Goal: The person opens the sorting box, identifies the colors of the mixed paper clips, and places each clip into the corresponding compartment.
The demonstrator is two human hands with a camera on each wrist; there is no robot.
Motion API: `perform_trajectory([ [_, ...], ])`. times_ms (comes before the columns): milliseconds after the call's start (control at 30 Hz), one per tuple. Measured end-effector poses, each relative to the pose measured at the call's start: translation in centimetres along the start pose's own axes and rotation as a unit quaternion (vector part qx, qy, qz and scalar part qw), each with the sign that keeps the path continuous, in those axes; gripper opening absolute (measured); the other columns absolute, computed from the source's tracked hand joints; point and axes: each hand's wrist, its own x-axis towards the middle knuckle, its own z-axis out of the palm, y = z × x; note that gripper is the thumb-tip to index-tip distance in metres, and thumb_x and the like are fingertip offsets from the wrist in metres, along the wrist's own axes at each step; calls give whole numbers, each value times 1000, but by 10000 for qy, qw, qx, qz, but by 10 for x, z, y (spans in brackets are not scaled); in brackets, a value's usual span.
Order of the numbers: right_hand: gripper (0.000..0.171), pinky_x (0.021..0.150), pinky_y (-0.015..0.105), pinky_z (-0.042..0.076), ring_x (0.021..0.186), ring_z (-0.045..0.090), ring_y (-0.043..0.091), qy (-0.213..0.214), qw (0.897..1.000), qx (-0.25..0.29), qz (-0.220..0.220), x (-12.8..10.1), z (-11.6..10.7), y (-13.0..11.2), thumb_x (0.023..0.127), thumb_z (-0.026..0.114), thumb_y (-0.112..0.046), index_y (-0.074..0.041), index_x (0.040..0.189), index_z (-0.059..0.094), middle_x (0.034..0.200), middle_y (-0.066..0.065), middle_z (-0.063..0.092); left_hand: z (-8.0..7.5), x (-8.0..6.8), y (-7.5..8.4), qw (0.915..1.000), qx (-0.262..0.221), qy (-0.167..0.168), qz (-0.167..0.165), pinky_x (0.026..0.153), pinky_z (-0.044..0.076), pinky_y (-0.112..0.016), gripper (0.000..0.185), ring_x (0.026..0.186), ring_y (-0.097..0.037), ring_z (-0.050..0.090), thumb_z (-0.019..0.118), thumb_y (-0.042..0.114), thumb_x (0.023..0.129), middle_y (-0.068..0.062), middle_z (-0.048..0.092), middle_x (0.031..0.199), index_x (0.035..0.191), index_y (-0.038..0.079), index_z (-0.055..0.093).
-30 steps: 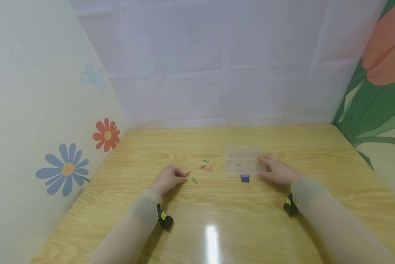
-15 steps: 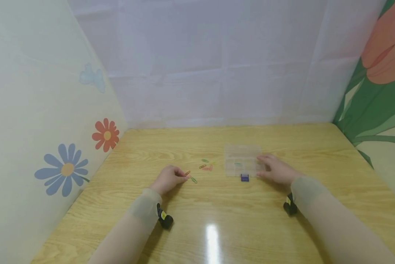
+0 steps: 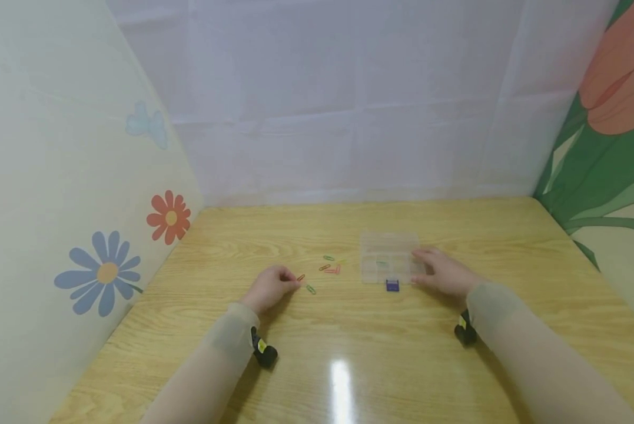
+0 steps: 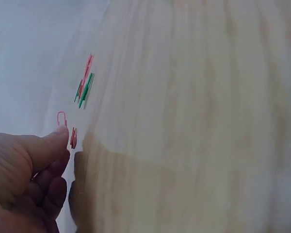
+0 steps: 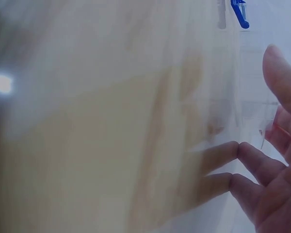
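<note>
Between thumb and finger, my left hand [image 3: 269,288] pinches a pink paper clip [image 4: 62,117] just above the table. A red paper clip [image 4: 73,139] lies by its fingertips, and a green paper clip [image 3: 311,289] is a little to the right. Further back lie several more paper clips, among them a brown-red clip [image 3: 324,267] and another green clip [image 3: 329,258]. At the right end of a clear compartment box [image 3: 369,275], my right hand [image 3: 444,272] holds its side between thumb and fingers. The box's lid [image 3: 389,240] is raised at the back. A green clip [image 3: 381,262] shows inside.
A blue latch-like piece [image 3: 392,285] sits at the box's front edge. The wooden table [image 3: 317,335] meets a white cloth backdrop [image 3: 317,118] behind and printed panels at both sides.
The camera has shifted very slightly. Both hands, the box and the loose clips stay essentially where they were.
</note>
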Motion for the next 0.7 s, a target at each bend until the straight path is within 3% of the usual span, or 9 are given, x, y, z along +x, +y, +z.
perform_trajectory([
  [233,73,107,63,19,135,26,49,0,10000,-6,11,0,-1,-1,92,63,-40,-3,148,33,151,27,25,-2,1,6,9998,-81,126,139,84,43,-39,13,91,-19,56,70,25,89,-1,63,95,91,15,64],
  [467,74,107,62,20,135,27,49,52,10000,16,-63,0,0,0,91,64,-40,-3,147,34,151,27,26,1,6,15,9992,-152,63,376,89,45,-41,14,99,-18,58,66,28,92,3,66,104,102,19,69],
  [700,73,107,62,19,136,25,48,11,10000,19,33,0,0,-2,92,63,-39,-3,148,33,152,26,24,5,8,36,9984,-110,-59,546,85,46,-40,16,95,-17,58,62,30,94,4,66,100,103,17,68],
])
